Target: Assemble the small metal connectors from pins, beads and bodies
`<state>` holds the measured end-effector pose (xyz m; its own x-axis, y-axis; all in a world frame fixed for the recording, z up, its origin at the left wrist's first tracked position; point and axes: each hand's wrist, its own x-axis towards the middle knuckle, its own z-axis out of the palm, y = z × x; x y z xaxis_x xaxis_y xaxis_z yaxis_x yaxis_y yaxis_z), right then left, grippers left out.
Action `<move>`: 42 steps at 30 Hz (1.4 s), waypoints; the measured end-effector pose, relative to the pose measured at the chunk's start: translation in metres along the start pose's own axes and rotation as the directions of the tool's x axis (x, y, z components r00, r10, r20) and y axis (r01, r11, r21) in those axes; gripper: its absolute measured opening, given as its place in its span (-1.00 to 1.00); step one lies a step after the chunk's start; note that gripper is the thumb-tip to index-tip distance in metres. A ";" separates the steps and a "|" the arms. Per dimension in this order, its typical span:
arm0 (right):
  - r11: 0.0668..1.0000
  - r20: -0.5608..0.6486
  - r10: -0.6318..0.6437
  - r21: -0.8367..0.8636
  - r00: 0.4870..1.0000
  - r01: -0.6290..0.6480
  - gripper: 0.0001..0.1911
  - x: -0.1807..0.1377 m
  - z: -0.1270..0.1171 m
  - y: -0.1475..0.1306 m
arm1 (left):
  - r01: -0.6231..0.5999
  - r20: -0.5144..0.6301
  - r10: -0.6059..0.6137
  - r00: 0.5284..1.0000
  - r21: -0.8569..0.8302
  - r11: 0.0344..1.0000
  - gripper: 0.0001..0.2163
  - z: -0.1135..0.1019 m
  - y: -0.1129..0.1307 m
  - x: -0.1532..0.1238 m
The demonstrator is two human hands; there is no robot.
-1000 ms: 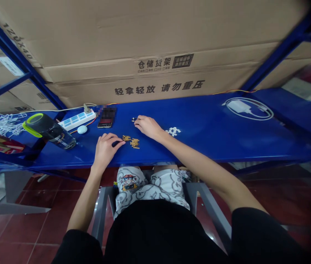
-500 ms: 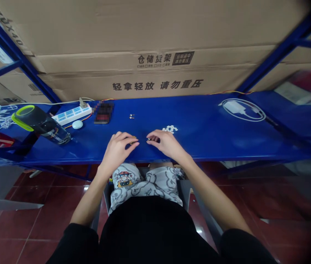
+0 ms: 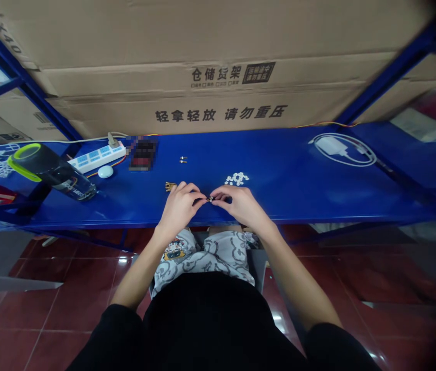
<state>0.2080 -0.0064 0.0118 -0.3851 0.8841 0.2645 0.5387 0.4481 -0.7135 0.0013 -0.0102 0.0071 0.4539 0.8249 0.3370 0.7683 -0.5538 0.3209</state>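
Note:
At the front of the blue table, my left hand [image 3: 181, 207] and my right hand [image 3: 239, 204] meet fingertip to fingertip. My left thumb and finger pinch a small brass-coloured pin, mostly hidden. The right fingertips are closed on a small white piece [image 3: 211, 198], which touches the pin or nearly so. Just behind my left hand lies a little pile of brass-coloured pins [image 3: 170, 186]. Beyond my right hand, several small white pieces [image 3: 237, 178] are scattered. Two pins with white parts on them [image 3: 183, 159] lie farther back.
On the left stand a power strip [image 3: 100, 156], a round white object [image 3: 105, 172], a leaning dark bottle [image 3: 53, 172] and a blurred-out dark item [image 3: 143, 154]. A coiled white cable with a charger [image 3: 335, 146] lies at the right. A large cardboard box [image 3: 218, 41] walls off the back.
My left hand has moved right, away from the brass-coloured pile, and now meets my right hand. The pile has come into view. My right hand has barely shifted.

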 end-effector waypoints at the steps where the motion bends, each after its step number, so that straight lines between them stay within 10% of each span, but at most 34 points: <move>1: 1.000 0.000 -0.001 -0.004 1.000 0.001 -0.90 0.000 0.000 0.000 | 0.004 -0.006 -0.004 1.000 -0.001 1.000 -0.86 0.000 0.000 0.000; 31: 0.987 0.014 -0.161 0.017 0.987 0.161 -0.91 0.003 0.000 0.013 | -0.068 0.010 0.069 0.998 -0.049 0.996 -0.85 0.001 -0.005 0.004; 42: 0.999 0.030 -0.042 -0.006 0.999 0.042 -0.85 0.000 -0.009 0.011 | -0.015 0.007 0.016 1.000 -0.076 0.997 -0.86 -0.001 -0.003 0.005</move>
<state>0.2205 -0.0005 0.0100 -0.4295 0.8604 0.2744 0.5266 0.4854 -0.6979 0.0009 -0.0048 0.0088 0.4692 0.8168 0.3356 0.7246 -0.5733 0.3824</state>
